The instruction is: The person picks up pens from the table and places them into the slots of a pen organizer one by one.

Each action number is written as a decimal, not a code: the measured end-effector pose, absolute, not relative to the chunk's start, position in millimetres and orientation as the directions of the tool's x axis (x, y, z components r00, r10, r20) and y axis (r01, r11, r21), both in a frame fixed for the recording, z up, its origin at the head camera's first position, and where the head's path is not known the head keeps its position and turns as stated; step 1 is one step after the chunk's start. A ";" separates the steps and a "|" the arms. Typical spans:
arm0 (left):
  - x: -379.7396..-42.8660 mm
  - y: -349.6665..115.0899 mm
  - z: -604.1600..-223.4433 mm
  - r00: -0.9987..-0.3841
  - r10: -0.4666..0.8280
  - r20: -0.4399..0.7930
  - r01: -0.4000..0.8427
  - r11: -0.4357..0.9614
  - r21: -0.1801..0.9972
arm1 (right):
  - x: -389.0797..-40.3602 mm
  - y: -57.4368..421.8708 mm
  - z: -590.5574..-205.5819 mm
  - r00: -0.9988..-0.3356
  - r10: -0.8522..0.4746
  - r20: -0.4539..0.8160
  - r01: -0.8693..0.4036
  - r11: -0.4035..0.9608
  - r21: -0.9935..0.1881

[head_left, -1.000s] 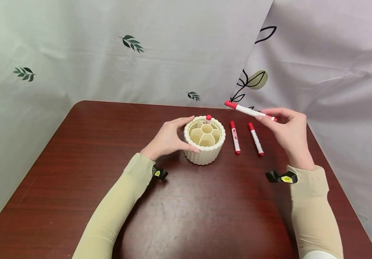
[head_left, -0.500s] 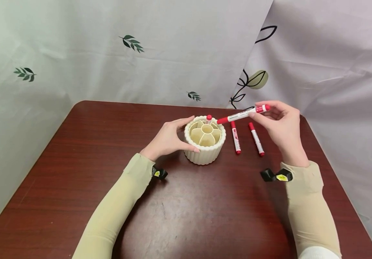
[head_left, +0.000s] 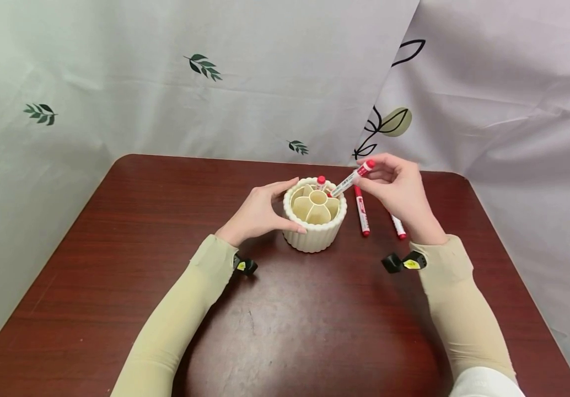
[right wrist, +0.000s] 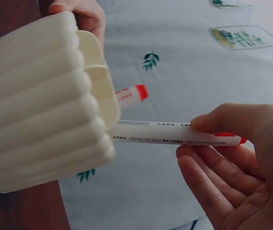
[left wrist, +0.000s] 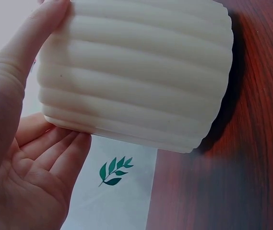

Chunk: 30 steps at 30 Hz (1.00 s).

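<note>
A cream, ribbed pen holder (head_left: 310, 240) with petal-shaped compartments stands on the table. My left hand (head_left: 257, 214) grips its left side, thumb at the front of the rim and fingers behind, as the left wrist view (left wrist: 35, 158) also shows. One marker (head_left: 321, 182) with a red end stands in a back compartment. With my right hand (head_left: 399, 190) I pinch a second red-and-white marker (right wrist: 165, 133) near its upper end. It is tilted, and its lower, red-capped end is inside a right-hand compartment, hidden by the rim in the right wrist view.
Two more red-and-white markers lie on the dark wooden table (head_left: 290, 320) right of the holder: one marker (head_left: 362, 212) close by, the other marker (head_left: 398, 226) partly covered by my right hand. A pale curtain (head_left: 245, 110) with leaf prints hangs behind the table.
My right hand has moved left and tipped the marker from nearly level to steeply slanted, bringing its capped end into the holder. The left hand and the holder have stayed in place.
</note>
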<state>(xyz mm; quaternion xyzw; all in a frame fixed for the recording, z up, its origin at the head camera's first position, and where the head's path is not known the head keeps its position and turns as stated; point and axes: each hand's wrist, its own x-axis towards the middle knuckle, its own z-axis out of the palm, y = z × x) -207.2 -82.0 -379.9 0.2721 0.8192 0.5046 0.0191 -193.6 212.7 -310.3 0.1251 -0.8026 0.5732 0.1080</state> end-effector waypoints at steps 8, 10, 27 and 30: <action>-206.6 -81.6 -379.6 -0.850 0.465 0.246 0.424 0.330 0.843 | -200.7 205.3 -326.1 -0.946 -0.146 0.289 -0.323 0.339 -0.884; -206.0 -81.5 -379.1 -0.849 0.467 0.246 0.425 0.327 0.844 | -201.7 204.2 -328.4 -0.948 -0.153 0.278 -0.315 0.347 -0.883; -205.6 -81.8 -378.5 -0.850 0.469 0.242 0.430 0.351 0.832 | -204.6 196.9 -334.7 -0.938 -0.261 0.228 -0.320 0.404 -0.857; -205.8 -82.1 -377.9 -0.850 0.467 0.242 0.431 0.354 0.830 | -204.3 196.8 -333.8 -0.938 -0.264 0.225 -0.320 0.407 -0.855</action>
